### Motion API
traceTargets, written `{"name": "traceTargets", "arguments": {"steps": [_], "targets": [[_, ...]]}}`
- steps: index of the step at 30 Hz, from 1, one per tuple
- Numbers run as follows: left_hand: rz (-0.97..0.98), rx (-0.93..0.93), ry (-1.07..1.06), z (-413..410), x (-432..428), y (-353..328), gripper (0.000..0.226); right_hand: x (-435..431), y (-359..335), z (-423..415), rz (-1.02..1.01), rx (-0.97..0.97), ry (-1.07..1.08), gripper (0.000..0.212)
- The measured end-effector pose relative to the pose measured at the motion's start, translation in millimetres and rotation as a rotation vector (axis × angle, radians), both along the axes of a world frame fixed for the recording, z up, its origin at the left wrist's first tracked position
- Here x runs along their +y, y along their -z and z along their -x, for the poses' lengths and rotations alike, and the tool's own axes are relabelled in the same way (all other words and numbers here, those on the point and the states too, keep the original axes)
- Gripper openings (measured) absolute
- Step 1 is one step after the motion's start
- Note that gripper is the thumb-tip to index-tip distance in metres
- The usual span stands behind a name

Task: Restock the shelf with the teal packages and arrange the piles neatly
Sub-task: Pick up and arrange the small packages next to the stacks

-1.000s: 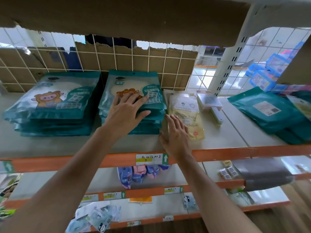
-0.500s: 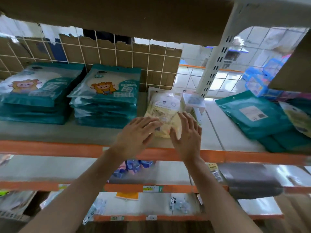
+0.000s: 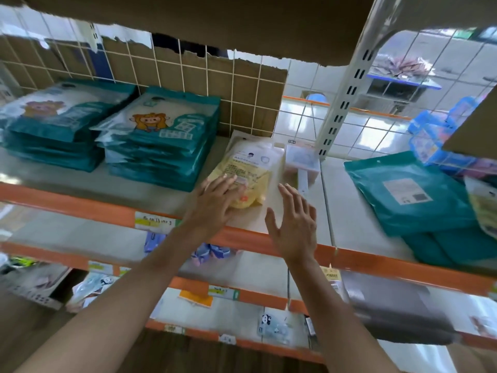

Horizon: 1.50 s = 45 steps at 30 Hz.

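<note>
Two piles of teal packages lie on the shelf [image 3: 80,181]: a left pile [image 3: 51,130] and a middle pile [image 3: 161,141] with a cartoon animal on top. More teal packages [image 3: 411,195] lie loosely at the right, face down. My left hand [image 3: 215,203] rests flat with straight fingers on the near end of a yellow packet [image 3: 247,170]. My right hand [image 3: 295,224] hovers open just right of that packet, over the shelf's front edge, holding nothing.
A small white box [image 3: 302,160] stands right of the yellow packet, by the white upright post [image 3: 341,103]. Blue packs [image 3: 435,141] sit at the far right. A wire grid with cardboard backs the shelf. Lower shelves [image 3: 242,267] hold small packets.
Both hands left the middle teal pile and moved right to the yellow packet. The view swung right, so the teal piles now lie further left.
</note>
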<state>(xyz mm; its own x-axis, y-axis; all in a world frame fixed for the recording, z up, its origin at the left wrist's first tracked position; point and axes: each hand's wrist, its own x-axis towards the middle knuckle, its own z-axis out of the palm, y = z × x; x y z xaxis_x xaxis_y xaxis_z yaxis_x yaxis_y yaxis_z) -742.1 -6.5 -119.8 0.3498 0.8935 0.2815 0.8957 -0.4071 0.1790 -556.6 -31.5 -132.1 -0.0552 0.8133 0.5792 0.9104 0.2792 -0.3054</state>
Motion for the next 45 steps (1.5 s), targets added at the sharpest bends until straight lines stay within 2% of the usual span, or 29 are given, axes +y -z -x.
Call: {"name": "traceTargets", "arguments": {"steps": [10,14,17,20,22,23,25,27,31,34,38,41,45], "targets": [[-0.317,-0.513,-0.122,7.2,-13.7,-36.0,0.04,0.4,1.8,-2.7,-0.011,0.062,-0.024,0.052],[-0.408,-0.802,-0.123,16.5,-20.2,-57.8,0.027,0.2,-2.7,-4.0,-0.025,0.251,-0.074,0.048],[-0.356,-1.102,-0.088,16.7,-24.7,-68.9,0.02,-2.3,-11.5,1.1,0.039,0.423,-0.162,0.048],[-0.184,-1.451,-0.071,9.9,-35.5,-76.0,0.021,-7.0,-29.5,18.3,0.365,0.726,-0.289,0.044],[-0.034,-1.662,-0.123,2.1,-41.5,-76.7,0.023,-12.6,-43.6,32.3,0.625,1.072,-0.399,0.045],[0.032,-1.721,-0.145,-1.7,-43.9,-74.4,0.023,-14.6,-48.9,37.2,0.685,1.251,-0.437,0.041],[0.144,-1.765,-0.16,-9.6,-51.1,-67.0,0.022,-15.2,-55.4,43.0,0.658,1.55,-0.469,0.023],[0.225,-1.755,-0.165,-14.4,-59.0,-56.8,0.021,-14.9,-59.7,42.7,0.547,1.686,-0.42,0.013],[0.312,-1.709,-0.125,-12.6,-69.4,-43.9,0.016,-15.3,-65.2,25.7,0.455,1.607,-0.331,0.013],[0.352,-1.628,-0.144,-0.3,-64.1,-44.1,0.029,-15.3,-72.0,6.5,0.469,1.455,-0.349,0.012],[0.604,-1.398,-0.183,6.1,-46.2,-54.7,0.033,-14.0,-78.7,-9.4,0.588,1.212,-0.373,0.013],[0.721,-1.392,-0.163,-5.6,-36.0,-63.1,0.03,-12.2,-80.5,-10.7,0.652,1.128,-0.422,0.016],[0.75,-1.448,-0.188,-15.9,-23.4,-61.4,0.032,-9.3,-76.0,-5.3,0.686,1.05,-0.432,0.011]]}}
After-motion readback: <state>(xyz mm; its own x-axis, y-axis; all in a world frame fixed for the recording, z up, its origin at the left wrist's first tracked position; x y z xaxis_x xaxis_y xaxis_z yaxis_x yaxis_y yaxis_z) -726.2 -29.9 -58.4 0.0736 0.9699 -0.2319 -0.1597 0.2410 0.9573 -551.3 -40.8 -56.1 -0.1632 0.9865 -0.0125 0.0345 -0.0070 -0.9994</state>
